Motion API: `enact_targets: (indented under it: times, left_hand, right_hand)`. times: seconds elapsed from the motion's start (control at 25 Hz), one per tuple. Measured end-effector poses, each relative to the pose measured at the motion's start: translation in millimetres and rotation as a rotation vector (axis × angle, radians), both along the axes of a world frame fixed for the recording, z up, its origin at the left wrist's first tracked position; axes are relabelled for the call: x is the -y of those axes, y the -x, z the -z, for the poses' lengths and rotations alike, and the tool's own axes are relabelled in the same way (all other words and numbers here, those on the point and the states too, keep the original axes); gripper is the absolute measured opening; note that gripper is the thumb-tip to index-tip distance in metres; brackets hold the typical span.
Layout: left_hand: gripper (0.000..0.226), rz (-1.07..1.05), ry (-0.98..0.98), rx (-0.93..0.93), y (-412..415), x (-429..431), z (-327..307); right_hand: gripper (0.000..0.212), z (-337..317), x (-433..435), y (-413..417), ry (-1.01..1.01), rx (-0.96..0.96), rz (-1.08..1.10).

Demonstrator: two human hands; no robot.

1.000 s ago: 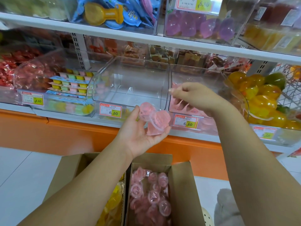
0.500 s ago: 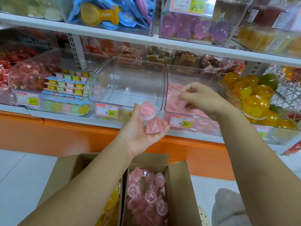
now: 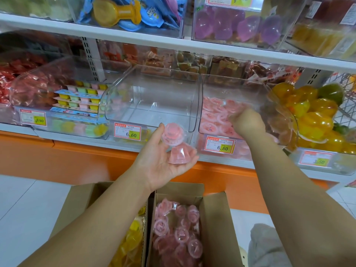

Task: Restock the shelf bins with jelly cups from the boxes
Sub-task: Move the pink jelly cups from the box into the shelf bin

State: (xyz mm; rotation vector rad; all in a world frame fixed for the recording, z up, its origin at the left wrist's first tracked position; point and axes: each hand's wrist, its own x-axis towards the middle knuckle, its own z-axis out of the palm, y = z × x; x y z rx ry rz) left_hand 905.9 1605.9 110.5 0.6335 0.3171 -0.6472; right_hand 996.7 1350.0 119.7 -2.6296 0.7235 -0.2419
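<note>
My left hand (image 3: pixel 158 168) is palm up in front of the shelf and cradles two pink jelly cups (image 3: pixel 174 134), with the thumb beside the upper one. Behind it stands an empty clear bin (image 3: pixel 154 97). My right hand (image 3: pixel 248 122) reaches into the neighbouring clear bin (image 3: pixel 202 105), right over the pink cups (image 3: pixel 212 116) lying there. Its fingers are blurred, so I cannot tell whether they hold anything. Below, an open cardboard box (image 3: pixel 217 218) holds several more pink cups (image 3: pixel 175 232).
A second cardboard box (image 3: pixel 77 205) on the left holds yellow jelly cups (image 3: pixel 133 239). Other bins flank the two: pastel cup trays (image 3: pixel 81 97) to the left, orange and yellow jellies (image 3: pixel 312 116) to the right. A shelf (image 3: pixel 173 45) hangs overhead, with white floor tiles (image 3: pixel 28 205) below.
My right hand has moved forward and down, from the bin's front edge into the bin over the pink cups. My left hand stays about where it was, still holding its two cups.
</note>
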Motion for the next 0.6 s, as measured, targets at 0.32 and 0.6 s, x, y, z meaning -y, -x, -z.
enact_targets:
  times: [0.32, 0.6]
  left_hand:
    - [0.057, 0.043, -0.037, 0.010, 1, -1, -2]
    - [0.057, 0.051, -0.050, 0.027, 6, 0, -3]
  right_hand:
    - [0.033, 3, -1, 10, 0.060, 0.011, -0.091]
    - [0.029, 10, -6, 17, 0.117, -0.010, -0.170]
